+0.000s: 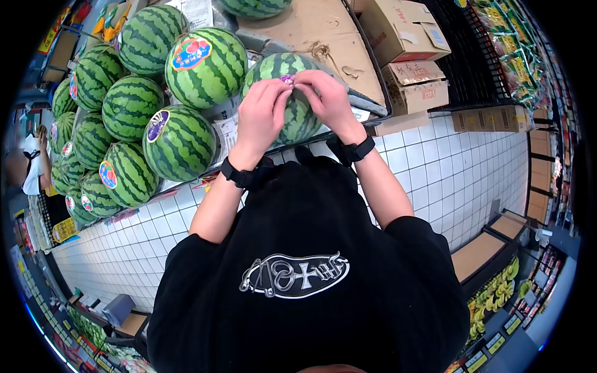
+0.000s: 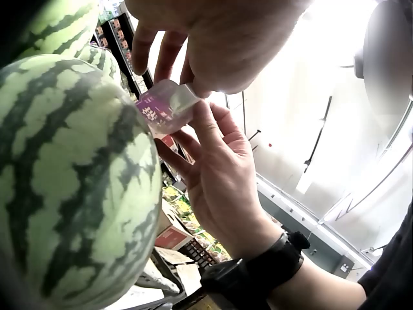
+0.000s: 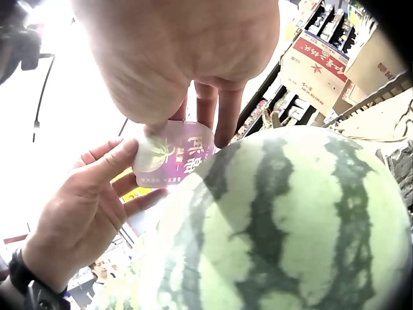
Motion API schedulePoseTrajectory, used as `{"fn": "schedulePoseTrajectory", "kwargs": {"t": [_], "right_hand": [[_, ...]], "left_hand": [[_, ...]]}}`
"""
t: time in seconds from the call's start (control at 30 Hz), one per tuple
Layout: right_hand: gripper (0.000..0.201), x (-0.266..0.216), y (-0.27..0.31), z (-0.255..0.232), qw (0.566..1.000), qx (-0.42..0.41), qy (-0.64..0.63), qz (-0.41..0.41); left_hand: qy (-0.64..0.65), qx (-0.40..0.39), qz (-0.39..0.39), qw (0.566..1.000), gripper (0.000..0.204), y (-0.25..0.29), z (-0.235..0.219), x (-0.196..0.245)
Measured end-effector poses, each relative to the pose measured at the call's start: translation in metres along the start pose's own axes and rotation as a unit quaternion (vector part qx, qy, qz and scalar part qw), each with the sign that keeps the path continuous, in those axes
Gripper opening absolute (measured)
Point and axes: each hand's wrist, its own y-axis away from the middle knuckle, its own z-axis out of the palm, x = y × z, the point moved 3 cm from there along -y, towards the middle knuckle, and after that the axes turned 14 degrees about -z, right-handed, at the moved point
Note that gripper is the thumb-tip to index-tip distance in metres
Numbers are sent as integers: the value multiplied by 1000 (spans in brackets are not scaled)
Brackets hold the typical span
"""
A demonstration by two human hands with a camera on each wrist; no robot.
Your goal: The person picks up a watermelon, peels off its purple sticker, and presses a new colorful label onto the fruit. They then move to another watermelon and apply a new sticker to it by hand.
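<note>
Over a striped green watermelon [image 1: 297, 127] at the crate's near corner, both hands meet at a small purple and clear sticker [image 3: 184, 155]. My left hand [image 1: 261, 115] pinches one edge of it between thumb and forefinger; my right hand [image 1: 328, 102] pinches the opposite edge the same way. In the left wrist view the sticker [image 2: 158, 110] is held up beside the watermelon [image 2: 71, 187], its white and purple print showing. The right wrist view shows its lower edge close to the rind. The other fingers of both hands spread loosely behind it.
More watermelons [image 1: 180, 143] are piled to the left, several with stickers. Cardboard [image 1: 329, 31] lines the display behind, and cardboard boxes [image 1: 407, 31] stand at its right. White tiled floor [image 1: 429, 155] runs along the front. A person in white [image 1: 31, 165] stands far left.
</note>
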Motion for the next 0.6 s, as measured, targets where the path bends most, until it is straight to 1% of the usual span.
{"fn": "schedulePoseTrajectory", "kwargs": {"t": [0.03, 0.07, 0.1, 0.17, 0.27, 0.37, 0.5, 0.6], "right_hand": [[13, -1, -2, 0, 1000, -2, -7, -3], [12, 0, -5, -1, 1000, -4, -12, -7], [12, 1, -6, -3, 1000, -5, -17, -12], [13, 7, -1, -5, 999, -39, -18, -22], [16, 12, 10, -3, 996, -77, -27, -25], [19, 15, 17, -4, 995, -97, -36, -9], [22, 13, 8, -5, 991, -108, -79, -21], [23, 11, 0, 0, 987, -125, -93, -32]], "left_hand": [[6, 4, -6, 1000, 11, 0, -1, 3], [-15, 17, 11, 1000, 12, -2, -3, 5], [-30, 14, 34, 999, 12, -1, -2, 3], [-58, 9, 82, 995, 12, 1, 1, -4], [-58, -10, 54, 997, 12, 11, 3, -3], [-52, 5, 51, 997, 13, 14, 9, -1], [-35, 20, 63, 997, 14, 13, 5, 1], [-62, 20, 50, 997, 15, 16, 0, -2]]}}
